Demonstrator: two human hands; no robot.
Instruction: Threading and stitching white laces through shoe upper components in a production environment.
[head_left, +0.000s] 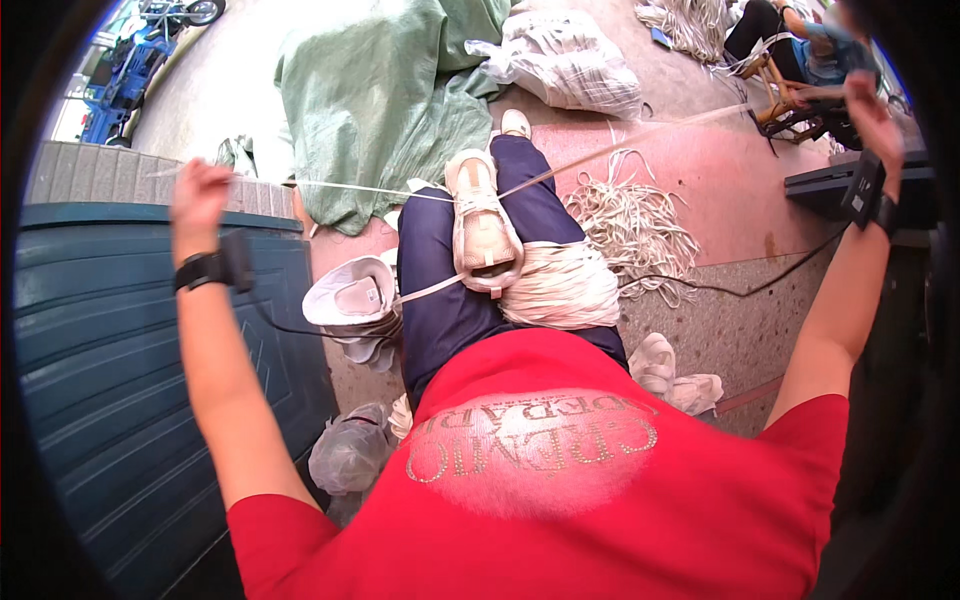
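Observation:
A beige sneaker (488,243) rests across my lap, its heel opening toward me. A pale shoelace (345,187) is threaded through its front and stretches out to both sides. My left hand (203,195), raised at the left, is closed on one end. My right hand (873,115) is raised far out to the right and blurred by motion, closed on the other end, which slopes up toward it. A bundle of cream laces (562,288) lies on my right thigh, beside the shoe. Another strand (430,290) leaves the shoe's left side, near its heel.
White shoes (352,300) are stacked by my left leg; more pale shoes (680,375) lie at my right. Loose laces (640,225) heap on the floor. Ahead are a green cloth (375,100) and a filled plastic bag (570,65). Another person (830,60) sits at the far right.

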